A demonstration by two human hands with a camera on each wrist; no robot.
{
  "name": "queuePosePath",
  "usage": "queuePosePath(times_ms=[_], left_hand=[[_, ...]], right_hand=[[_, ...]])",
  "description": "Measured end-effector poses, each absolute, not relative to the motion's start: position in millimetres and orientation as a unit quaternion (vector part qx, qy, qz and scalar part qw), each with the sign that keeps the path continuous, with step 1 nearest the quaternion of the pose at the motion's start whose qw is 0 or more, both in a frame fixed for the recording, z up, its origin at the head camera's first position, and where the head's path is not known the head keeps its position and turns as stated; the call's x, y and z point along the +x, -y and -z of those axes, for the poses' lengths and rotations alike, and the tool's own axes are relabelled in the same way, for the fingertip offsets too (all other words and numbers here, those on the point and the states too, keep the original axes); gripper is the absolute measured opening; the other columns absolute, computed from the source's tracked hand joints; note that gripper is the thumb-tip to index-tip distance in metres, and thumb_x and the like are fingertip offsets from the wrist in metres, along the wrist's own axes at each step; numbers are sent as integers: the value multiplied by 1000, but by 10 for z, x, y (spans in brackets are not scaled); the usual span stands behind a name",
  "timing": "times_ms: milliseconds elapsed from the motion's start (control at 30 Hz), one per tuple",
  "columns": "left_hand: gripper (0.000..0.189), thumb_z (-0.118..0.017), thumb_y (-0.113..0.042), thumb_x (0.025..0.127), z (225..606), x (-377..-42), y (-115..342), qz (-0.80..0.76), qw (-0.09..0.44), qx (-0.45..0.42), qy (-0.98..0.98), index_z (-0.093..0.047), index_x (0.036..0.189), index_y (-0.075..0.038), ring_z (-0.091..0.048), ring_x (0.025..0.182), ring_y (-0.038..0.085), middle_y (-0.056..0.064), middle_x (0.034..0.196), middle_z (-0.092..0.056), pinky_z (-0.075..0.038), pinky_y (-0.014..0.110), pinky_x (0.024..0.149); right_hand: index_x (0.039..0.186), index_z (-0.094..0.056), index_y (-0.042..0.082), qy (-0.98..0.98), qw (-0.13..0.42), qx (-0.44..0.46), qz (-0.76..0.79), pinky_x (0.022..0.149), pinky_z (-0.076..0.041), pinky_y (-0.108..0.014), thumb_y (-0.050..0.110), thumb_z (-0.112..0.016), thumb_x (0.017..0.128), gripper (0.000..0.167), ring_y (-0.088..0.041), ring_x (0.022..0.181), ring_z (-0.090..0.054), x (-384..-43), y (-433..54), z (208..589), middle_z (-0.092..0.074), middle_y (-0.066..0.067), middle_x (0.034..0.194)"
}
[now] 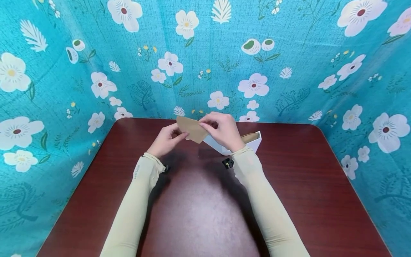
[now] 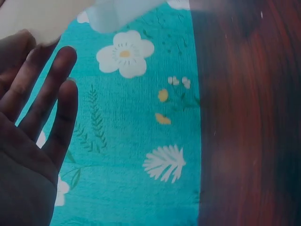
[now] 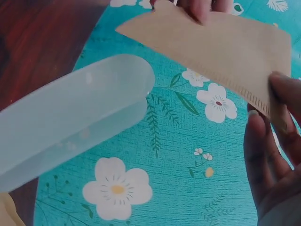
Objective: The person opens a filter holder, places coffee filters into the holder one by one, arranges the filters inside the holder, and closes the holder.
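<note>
A brown paper coffee filter [image 1: 192, 130] is held up between both hands over the far part of the table. My left hand [image 1: 165, 141] pinches its left side with thumb and fingers. At its right edge, my right hand [image 1: 224, 132] pinches the paper near a corner. A crimped seam runs along one edge of the filter [image 3: 221, 52] in the right wrist view. Behind the right hand stands a white holder [image 1: 254, 144] with brown paper inside, partly hidden by that hand. Its rounded, pale wall [image 3: 84, 108] shows below the filter in the right wrist view.
The dark red wooden table [image 1: 199, 214] has rounded far corners. A blue floral cloth [image 1: 199, 64] hangs right behind its back edge and along both sides. A small black device [image 1: 228, 163] sits at the right wrist.
</note>
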State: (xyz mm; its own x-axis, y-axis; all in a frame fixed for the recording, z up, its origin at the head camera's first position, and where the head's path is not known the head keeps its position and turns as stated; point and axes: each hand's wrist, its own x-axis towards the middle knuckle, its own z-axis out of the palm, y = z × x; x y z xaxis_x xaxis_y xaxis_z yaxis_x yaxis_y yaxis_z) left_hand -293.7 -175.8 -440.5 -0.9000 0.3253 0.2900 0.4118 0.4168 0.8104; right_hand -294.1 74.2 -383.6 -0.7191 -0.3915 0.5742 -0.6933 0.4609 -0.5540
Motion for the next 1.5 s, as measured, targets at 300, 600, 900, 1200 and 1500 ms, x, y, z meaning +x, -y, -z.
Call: queuePosePath(times_ms=[300, 600, 900, 1200, 1500], left_hand=[[13, -68, -18, 101, 4380, -2942, 1740, 485, 76, -231, 840, -71, 110, -9, -64, 81, 24, 10, 92, -72, -51, 33, 72], [9, -68, -19, 102, 4366, -2928, 1641, 403, 91, -279, 867, -64, 95, -13, -56, 70, 22, 4, 81, -63, -48, 36, 65], [4, -71, -20, 100, 4391, -2925, 1601, 440, 95, -260, 855, -70, 101, -15, -61, 75, 24, 3, 86, -68, -54, 34, 67], [4, -69, -22, 101, 4267, -2911, 1550, 365, 114, -267, 885, -71, 102, -19, -60, 72, 18, -1, 83, -67, -51, 33, 68], [5, -68, -24, 102, 4256, -2896, 1466, 373, 111, -275, 879, -71, 101, -20, -58, 70, 14, -5, 79, -61, -50, 31, 67]], right_hand=[[102, -82, 13, 828, 153, 306, -445, 71, -59, -31, 17, -79, 93, 10, -12, 75, -71, -2978, -862, 3900, -78, -2, 94], [102, -82, 12, 837, 134, 302, -436, 72, -60, -32, 20, -81, 92, 13, -14, 76, -72, -3001, -932, 3837, -79, -3, 93], [103, -83, 12, 833, 152, 283, -450, 70, -55, -35, 18, -82, 91, 14, -17, 84, -69, -3015, -1024, 3835, -80, -4, 97], [107, -80, 13, 843, 116, 259, -458, 77, -62, -38, 22, -82, 91, 18, -18, 90, -69, -3018, -1168, 3796, -78, -3, 100], [104, -82, 16, 839, 124, 254, -465, 82, -59, -40, 20, -80, 93, 12, -13, 92, -66, -3013, -1292, 3781, -76, -1, 102]])
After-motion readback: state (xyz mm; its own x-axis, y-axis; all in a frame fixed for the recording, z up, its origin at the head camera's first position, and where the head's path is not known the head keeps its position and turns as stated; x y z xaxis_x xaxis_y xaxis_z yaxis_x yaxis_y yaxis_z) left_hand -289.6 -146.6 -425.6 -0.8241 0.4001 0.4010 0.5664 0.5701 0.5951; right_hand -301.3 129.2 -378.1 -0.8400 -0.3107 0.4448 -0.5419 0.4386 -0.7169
